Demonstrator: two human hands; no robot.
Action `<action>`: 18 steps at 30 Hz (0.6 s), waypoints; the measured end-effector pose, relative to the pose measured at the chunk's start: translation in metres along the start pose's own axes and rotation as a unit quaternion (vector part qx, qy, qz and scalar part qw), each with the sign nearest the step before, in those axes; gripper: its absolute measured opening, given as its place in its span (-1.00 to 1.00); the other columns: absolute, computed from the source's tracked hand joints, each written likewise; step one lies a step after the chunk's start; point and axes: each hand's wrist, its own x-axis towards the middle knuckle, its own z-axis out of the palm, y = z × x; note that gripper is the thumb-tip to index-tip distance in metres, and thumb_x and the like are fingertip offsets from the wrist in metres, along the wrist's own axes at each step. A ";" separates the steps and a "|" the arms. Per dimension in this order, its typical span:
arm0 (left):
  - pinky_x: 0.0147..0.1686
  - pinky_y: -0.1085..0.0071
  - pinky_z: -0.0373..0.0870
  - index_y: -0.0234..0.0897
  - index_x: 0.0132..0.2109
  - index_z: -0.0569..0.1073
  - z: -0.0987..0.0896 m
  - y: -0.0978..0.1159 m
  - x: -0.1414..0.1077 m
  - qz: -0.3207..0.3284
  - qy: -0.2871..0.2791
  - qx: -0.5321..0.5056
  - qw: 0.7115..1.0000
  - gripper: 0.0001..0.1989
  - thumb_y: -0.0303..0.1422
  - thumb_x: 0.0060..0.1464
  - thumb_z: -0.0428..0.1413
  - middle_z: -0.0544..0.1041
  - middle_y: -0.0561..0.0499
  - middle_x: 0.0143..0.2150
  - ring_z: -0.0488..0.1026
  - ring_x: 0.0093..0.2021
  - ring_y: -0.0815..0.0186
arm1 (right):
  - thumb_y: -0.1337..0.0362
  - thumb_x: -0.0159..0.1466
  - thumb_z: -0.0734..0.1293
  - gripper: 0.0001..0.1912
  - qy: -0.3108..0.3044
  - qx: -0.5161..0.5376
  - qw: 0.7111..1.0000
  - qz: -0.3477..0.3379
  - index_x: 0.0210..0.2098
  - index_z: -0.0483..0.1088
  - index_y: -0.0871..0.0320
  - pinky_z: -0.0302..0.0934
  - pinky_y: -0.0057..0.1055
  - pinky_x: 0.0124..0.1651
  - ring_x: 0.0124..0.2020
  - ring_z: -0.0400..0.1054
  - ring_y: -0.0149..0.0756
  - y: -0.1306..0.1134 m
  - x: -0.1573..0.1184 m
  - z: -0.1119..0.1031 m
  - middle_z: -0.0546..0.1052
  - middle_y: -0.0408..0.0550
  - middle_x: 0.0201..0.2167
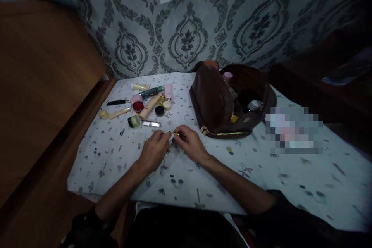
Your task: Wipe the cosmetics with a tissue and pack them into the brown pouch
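Observation:
Above the near middle of the table, my left hand (154, 150) and my right hand (190, 143) meet with their fingertips pinched. Between them is a small gold-coloured item (175, 134), mostly covered by the fingers of my right hand. Something whitish shows at my left fingertips, too small to make out. Just beyond my left hand lies a slim pinkish tube with a shiny cap (151, 123). Beside it is a small jar with a dark lid (133, 121). To the right of my right hand, a brown cosmetic bag (210, 97) stands unzipped with several items inside.
Several cosmetics lie grouped at the back left, among them a beige tube (150, 107), a pink tube (168, 92), a red round container (138, 107) and a black-handled brush (117, 102). A patterned white cloth (116, 166) covers the table. A wooden panel (49, 54) borders the left.

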 end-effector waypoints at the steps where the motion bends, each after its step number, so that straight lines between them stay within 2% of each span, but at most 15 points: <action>1: -0.22 0.33 0.45 -0.27 0.02 0.41 0.002 -0.001 0.000 0.001 0.008 0.003 1.000 -0.72 -0.52 0.21 -0.04 0.42 -0.05 -0.23 0.45 -0.19 0.20 | 0.26 0.26 0.28 -0.91 0.001 0.001 1.000 0.002 -0.36 0.36 0.13 0.19 -0.45 -0.35 -0.41 0.29 -0.35 0.000 0.000 0.000 0.41 -0.13 -0.44; 7: -0.19 0.36 0.45 -0.25 0.00 0.42 0.007 -0.021 -0.004 -0.022 0.051 -0.032 0.998 -0.75 -0.51 0.22 0.00 0.43 -0.03 -0.23 0.45 -0.22 0.25 | 0.24 0.29 0.27 -0.89 -0.021 0.040 0.999 0.020 -0.28 0.40 0.12 0.23 -0.45 -0.37 -0.45 0.33 -0.36 0.006 0.000 0.003 0.45 -0.15 -0.44; 11: -0.20 0.36 0.45 -0.26 -0.02 0.42 0.007 -0.028 -0.005 -0.036 0.075 -0.051 0.995 -0.78 -0.50 0.23 0.00 0.44 -0.03 -0.22 0.46 -0.24 0.27 | 0.22 0.27 0.28 -0.85 -0.012 0.049 0.999 0.017 -0.25 0.46 0.13 0.26 -0.44 -0.35 -0.43 0.36 -0.36 0.011 0.000 0.006 0.46 -0.12 -0.39; 18: -0.17 0.36 0.45 -0.23 -0.03 0.43 0.010 -0.032 -0.006 -0.050 0.088 -0.069 0.992 -0.79 -0.49 0.22 0.00 0.46 -0.02 -0.20 0.47 -0.22 0.28 | 0.36 0.16 0.31 -0.81 -0.010 0.041 0.999 0.031 -0.22 0.47 0.12 0.33 -0.40 -0.26 -0.31 0.41 -0.30 0.010 0.001 0.004 0.53 -0.07 -0.29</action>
